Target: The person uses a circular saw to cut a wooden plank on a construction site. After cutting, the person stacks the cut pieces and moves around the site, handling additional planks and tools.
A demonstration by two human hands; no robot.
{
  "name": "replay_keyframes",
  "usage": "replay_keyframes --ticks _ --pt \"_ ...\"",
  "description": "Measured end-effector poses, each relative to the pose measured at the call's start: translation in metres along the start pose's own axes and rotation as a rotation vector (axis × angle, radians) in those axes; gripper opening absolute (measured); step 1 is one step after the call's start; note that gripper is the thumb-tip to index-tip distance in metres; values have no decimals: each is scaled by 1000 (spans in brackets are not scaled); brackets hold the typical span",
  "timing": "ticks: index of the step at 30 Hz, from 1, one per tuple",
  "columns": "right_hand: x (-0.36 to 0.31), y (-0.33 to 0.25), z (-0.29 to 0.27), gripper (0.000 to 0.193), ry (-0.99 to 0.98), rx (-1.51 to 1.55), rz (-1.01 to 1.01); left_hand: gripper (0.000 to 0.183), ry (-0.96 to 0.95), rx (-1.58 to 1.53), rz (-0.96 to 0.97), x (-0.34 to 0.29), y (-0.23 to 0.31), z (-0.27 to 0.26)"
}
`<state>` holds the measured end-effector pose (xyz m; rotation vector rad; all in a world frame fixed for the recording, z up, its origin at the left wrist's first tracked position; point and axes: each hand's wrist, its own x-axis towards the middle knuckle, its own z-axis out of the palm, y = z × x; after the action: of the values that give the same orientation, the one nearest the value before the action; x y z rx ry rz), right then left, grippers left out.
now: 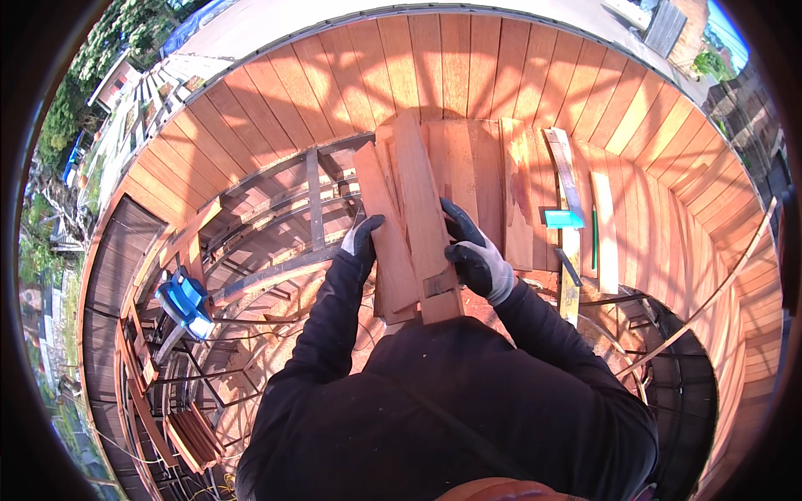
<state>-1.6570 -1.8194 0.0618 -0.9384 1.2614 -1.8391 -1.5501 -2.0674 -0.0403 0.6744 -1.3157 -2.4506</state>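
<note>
Two reddish-brown wooden boards lie side by side in front of me, their near ends close to my body. My left hand (362, 238), in a black and white glove, is closed on the outer edge of the left board (391, 234), with the thumb over its face. Gloved the same way, my right hand (480, 257) grips the outer edge of the right board (424, 204), which overlaps other pieces. A short offcut or notch shows at this board's near end. The undersides of the boards and some fingertips are hidden.
Curved wooden bench slats (455, 67) ring the work area. Left of the boards is an open dark metal frame (316, 200). A blue tool (185, 302) rests at left above stacked slats (194, 438). At right are a light blue object (564, 219), a green strip (595, 238) and a long thin strip (710, 309).
</note>
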Motion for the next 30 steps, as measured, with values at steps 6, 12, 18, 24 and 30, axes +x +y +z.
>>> replay_keyframes --ticks 6,12,18,24,30 --pt "7 6 23 57 -85 -884 158 62 44 -19 -60 1 10 9" --pt "6 0 -55 76 468 -1450 242 59 134 126 17 -9 13 25" --pt "-15 22 -93 79 301 -1641 692 57 96 228 58 -7 9 14" --pt "-25 35 -105 70 583 -1314 413 45 153 129 -74 -8 10 14" --pt "-33 -15 -54 68 408 127 -94 49 154 -4 -108 -13 19 32"
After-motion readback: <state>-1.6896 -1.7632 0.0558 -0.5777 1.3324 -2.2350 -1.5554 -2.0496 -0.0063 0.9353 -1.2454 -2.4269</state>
